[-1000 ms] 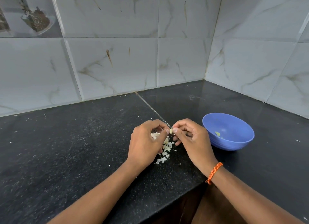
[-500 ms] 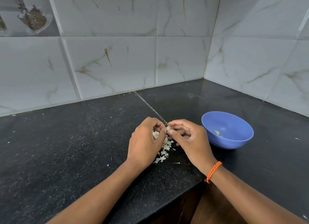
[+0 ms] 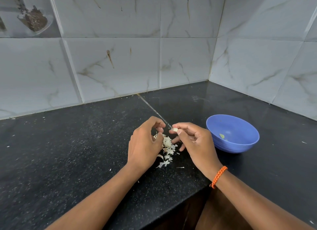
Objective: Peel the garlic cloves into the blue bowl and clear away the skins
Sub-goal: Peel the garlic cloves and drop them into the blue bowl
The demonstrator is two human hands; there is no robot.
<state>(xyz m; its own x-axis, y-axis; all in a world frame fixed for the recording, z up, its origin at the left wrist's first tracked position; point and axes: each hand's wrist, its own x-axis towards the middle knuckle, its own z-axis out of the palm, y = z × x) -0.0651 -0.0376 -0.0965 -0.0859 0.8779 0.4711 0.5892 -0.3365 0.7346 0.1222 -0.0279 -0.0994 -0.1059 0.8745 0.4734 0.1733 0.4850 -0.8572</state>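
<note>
The right hand (image 3: 197,143) pinches a garlic clove (image 3: 175,130) in its fingertip grip above the skins (image 3: 167,147), the left hand (image 3: 145,143) curled empty just beside, the blue bowl (image 3: 232,133) near the counter's (image 3: 68,152) back right corner.

**Garlic clove pinched above a heap of skins**

The right hand (image 3: 197,143) pinches a small pale garlic clove (image 3: 175,130) between thumb and forefinger, above a heap of white papery garlic skins (image 3: 167,145) on the black speckled stone counter (image 3: 68,152). The left hand (image 3: 145,143) hovers just beside it, fingers curled, apart from the clove; whether it holds anything cannot be told. A round blue plastic bowl (image 3: 240,143) stands near the right hand, a small pale piece inside. An orange braided wristband (image 3: 218,176) circles the right wrist. Grey marbled wall tiles (image 3: 120,58) rise behind.
</note>
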